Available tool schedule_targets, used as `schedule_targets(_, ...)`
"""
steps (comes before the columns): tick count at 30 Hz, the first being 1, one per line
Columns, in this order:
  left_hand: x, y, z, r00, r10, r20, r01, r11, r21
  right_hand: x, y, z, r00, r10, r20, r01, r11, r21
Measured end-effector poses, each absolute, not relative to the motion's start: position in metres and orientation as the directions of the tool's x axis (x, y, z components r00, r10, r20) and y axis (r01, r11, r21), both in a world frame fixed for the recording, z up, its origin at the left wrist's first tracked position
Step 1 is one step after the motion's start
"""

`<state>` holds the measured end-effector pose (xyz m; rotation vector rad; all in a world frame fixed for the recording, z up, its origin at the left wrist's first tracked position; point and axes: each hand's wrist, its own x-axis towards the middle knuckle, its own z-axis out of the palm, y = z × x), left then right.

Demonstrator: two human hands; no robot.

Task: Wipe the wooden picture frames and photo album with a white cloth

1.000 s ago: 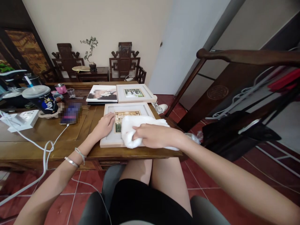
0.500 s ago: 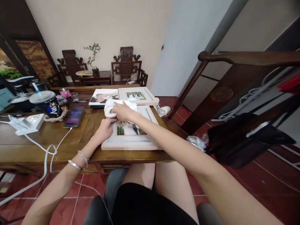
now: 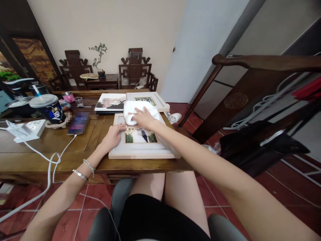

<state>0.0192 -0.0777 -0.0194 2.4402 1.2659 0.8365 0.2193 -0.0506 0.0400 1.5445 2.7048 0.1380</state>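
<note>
A white picture frame [image 3: 117, 147] with a photo inside lies flat near the table's front edge. My right hand [image 3: 144, 118] presses a folded white cloth [image 3: 130, 108] onto the frame's far part, its fingers spread over the fabric. The cloth hides the frame's upper edge. At the frame's left side rests my left hand [image 3: 114, 135], its fingers gripping the rim. Behind the cloth lie a second white picture frame [image 3: 160, 100] and, to its left, a white-edged photo panel [image 3: 105, 102].
On the left of the wooden table [image 3: 97, 164] are a lidded cup [image 3: 54, 112], a phone [image 3: 78, 124] on a charging cable, a power strip [image 3: 31, 130] and a pink mug [image 3: 68, 97]. A wooden chair [image 3: 235, 95] with a black bag [image 3: 238, 147] stands at the right.
My right hand has moved the cloth rightward along the frame's far side, from its left corner toward the middle. My left hand remains at the frame's left edge.
</note>
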Motion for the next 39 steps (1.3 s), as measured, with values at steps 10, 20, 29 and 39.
schedule_targets(10,0.019,-0.078,-0.019,0.457,0.803,0.382,0.634,-0.596,0.493,0.314,-0.075,0.058,-0.225,0.961,-0.161,0.954,0.25,0.163)
schedule_targets(20,0.022,-0.081,-0.012,0.454,0.81,0.372,0.678,-0.585,0.445,0.331,-0.162,0.065,-0.408,0.881,-0.239,0.911,0.409,-0.05)
schedule_targets(29,0.023,-0.079,-0.014,0.486,0.796,0.36,0.72,-0.598,0.352,0.307,-0.131,0.067,-0.315,0.926,-0.206,0.943,0.329,0.038)
schedule_targets(39,0.024,-0.078,-0.014,0.516,0.794,0.321,0.743,-0.601,0.293,0.305,-0.133,0.056,-0.413,0.902,-0.127,0.897,0.427,0.113)
